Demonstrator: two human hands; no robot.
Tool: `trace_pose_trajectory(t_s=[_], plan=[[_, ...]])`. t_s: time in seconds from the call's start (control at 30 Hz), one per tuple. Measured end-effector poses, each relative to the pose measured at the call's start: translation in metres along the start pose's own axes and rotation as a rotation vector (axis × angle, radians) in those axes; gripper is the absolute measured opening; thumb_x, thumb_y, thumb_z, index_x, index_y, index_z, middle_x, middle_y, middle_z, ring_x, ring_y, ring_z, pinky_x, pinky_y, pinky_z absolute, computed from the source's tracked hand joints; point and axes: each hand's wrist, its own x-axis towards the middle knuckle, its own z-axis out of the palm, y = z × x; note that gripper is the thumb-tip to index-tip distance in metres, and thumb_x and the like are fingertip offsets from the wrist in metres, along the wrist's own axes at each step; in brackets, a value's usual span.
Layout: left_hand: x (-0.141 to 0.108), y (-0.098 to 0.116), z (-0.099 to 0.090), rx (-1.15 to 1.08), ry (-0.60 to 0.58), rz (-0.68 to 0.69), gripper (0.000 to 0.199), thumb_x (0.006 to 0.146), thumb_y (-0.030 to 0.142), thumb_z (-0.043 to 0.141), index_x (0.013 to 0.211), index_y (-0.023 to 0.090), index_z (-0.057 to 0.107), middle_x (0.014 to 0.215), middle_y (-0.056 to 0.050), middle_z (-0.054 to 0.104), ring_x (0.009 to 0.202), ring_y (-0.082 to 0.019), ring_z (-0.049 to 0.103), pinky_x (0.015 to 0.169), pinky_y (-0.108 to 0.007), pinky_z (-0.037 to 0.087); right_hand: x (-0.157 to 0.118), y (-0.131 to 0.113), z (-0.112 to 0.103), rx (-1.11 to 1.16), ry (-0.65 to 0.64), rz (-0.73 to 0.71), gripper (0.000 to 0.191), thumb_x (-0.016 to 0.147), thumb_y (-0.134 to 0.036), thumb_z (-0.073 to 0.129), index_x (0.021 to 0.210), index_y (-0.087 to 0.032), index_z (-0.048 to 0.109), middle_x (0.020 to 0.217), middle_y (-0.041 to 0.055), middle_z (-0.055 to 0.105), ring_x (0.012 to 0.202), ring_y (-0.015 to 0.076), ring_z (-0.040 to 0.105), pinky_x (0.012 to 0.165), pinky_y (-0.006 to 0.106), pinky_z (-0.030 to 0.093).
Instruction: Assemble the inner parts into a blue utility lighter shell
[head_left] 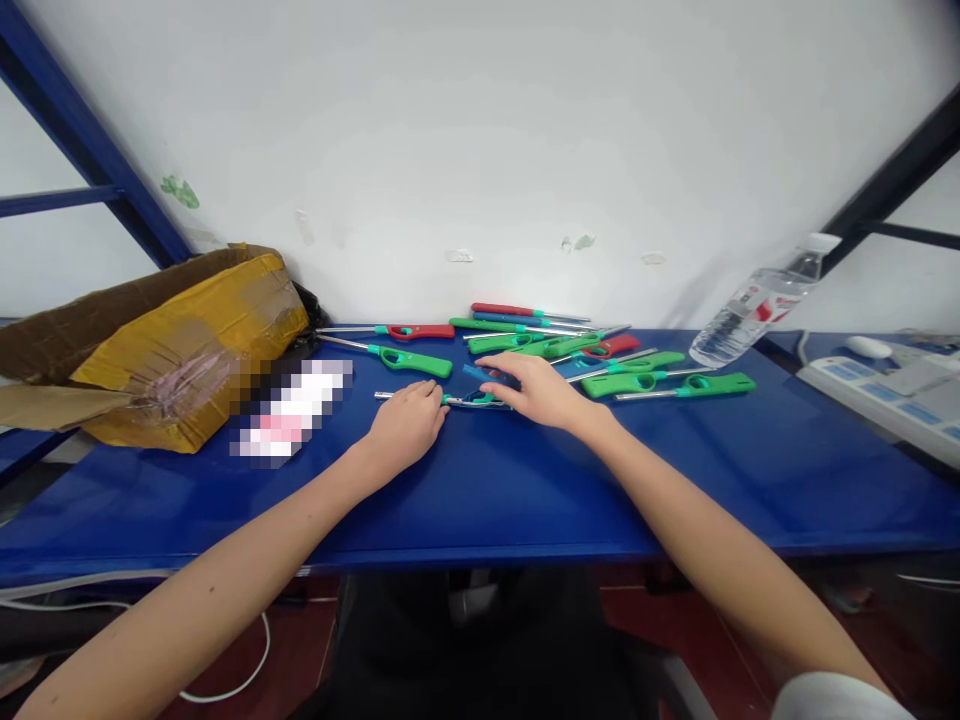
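My left hand (409,425) lies over the metal barrel of a long-necked gas lighter (453,401), covering its middle; the tip shows beyond my knuckles. I cannot tell whether the fingers close around it. My right hand (538,388) is at the handle end, thumb and forefinger apart beside a blue piece (474,373); whether they clamp it, I cannot tell. The lighter lies crosswise on the blue table (480,500), in front of me.

Just behind my left hand lies a green-handled lighter (416,361), with a red-handled lighter (424,331) beyond it. Behind and right of my right hand lies a loose group of lighters (634,384), mostly green. Outermost left stands an open cardboard box (195,330) wrapped in yellow tape; outermost right, a tilted-looking water bottle (757,310) and a white device (892,395) with blue panels.
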Motion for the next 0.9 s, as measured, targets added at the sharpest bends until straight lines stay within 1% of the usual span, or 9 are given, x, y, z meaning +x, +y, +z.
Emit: trace_pose_trajectory(t_s=[0.1,0.23,0.33,0.43,0.53,0.63,0.73,0.8,0.9], plan=[[0.001,0.0,-0.001,-0.004,-0.003,0.001,0.024,0.099,0.021,0.047,0.109,0.008,0.064,0.118,-0.018,0.066,0.118,-0.03,0.061,0.102,-0.041,0.048,0.001,0.0,-0.003,0.061,-0.003,-0.003,0.037,0.094,-0.035,0.058,0.126,-0.018,0.065,0.126,0.0117,0.069,0.111,0.027,0.066,0.097,0.041,0.052],[0.0,0.0,-0.002,-0.005,-0.017,-0.002,0.025,0.099,0.023,0.046,0.109,0.008,0.065,0.118,-0.018,0.066,0.118,-0.03,0.061,0.101,-0.04,0.048,0.001,0.002,-0.009,0.142,0.05,0.039,0.036,0.096,-0.035,0.054,0.125,-0.019,0.066,0.127,0.0097,0.069,0.116,0.0269,0.064,0.099,0.042,0.05],[0.0,-0.001,-0.004,0.0,-0.044,-0.023,0.025,0.1,0.023,0.045,0.108,0.01,0.066,0.119,-0.016,0.066,0.118,-0.029,0.061,0.1,-0.039,0.049,0.001,0.006,-0.012,0.255,0.086,0.123,0.039,0.095,-0.038,0.054,0.126,-0.018,0.065,0.122,0.0101,0.07,0.109,0.0269,0.067,0.091,0.041,0.054],[0.001,-0.006,-0.005,0.0,-0.057,-0.041,0.026,0.1,0.023,0.046,0.105,0.011,0.068,0.12,-0.015,0.067,0.116,-0.029,0.062,0.096,-0.039,0.051,0.001,0.012,-0.012,0.45,0.105,0.206,0.045,0.094,-0.046,0.054,0.127,-0.018,0.064,0.115,0.0102,0.071,0.099,0.0254,0.07,0.084,0.039,0.057],[0.0,-0.015,-0.007,-0.009,-0.075,-0.035,0.026,0.099,0.025,0.047,0.106,0.013,0.07,0.123,-0.014,0.066,0.115,-0.03,0.063,0.093,-0.039,0.053,0.003,0.018,-0.012,0.628,0.145,0.252,0.048,0.091,-0.054,0.055,0.125,-0.02,0.064,0.113,0.0082,0.071,0.095,0.0235,0.071,0.08,0.037,0.058],[0.0,-0.023,-0.011,-0.019,-0.101,-0.02,0.026,0.099,0.026,0.049,0.109,0.016,0.07,0.127,-0.012,0.065,0.116,-0.03,0.062,0.093,-0.039,0.053,0.005,0.023,-0.016,0.706,0.231,0.285,0.048,0.088,-0.057,0.059,0.12,-0.023,0.067,0.11,0.0062,0.071,0.096,0.0222,0.071,0.088,0.039,0.056],[-0.001,-0.028,-0.014,0.003,-0.12,-0.018,0.026,0.098,0.028,0.05,0.107,0.018,0.072,0.126,-0.011,0.066,0.117,-0.031,0.062,0.093,-0.041,0.053,0.005,0.027,-0.025,0.71,0.359,0.295,0.041,0.086,-0.056,0.064,0.111,-0.023,0.07,0.105,0.0058,0.074,0.105,0.0225,0.068,0.1,0.041,0.051],[-0.002,-0.028,-0.015,0.014,-0.12,-0.013,0.026,0.097,0.03,0.051,0.107,0.018,0.071,0.125,-0.012,0.066,0.116,-0.032,0.062,0.093,-0.042,0.053,0.004,0.033,-0.031,0.726,0.442,0.306,0.037,0.085,-0.053,0.066,0.108,-0.024,0.07,0.105,0.0056,0.074,0.107,0.0224,0.067,0.099,0.041,0.051],[-0.002,-0.027,-0.017,0.0,-0.104,0.003,0.028,0.097,0.03,0.051,0.116,0.018,0.068,0.127,-0.011,0.065,0.116,-0.031,0.062,0.093,-0.043,0.053,0.002,0.043,-0.036,0.776,0.516,0.333,0.036,0.084,-0.05,0.068,0.11,-0.026,0.068,0.109,0.0051,0.073,0.101,0.0217,0.068,0.09,0.039,0.055]])
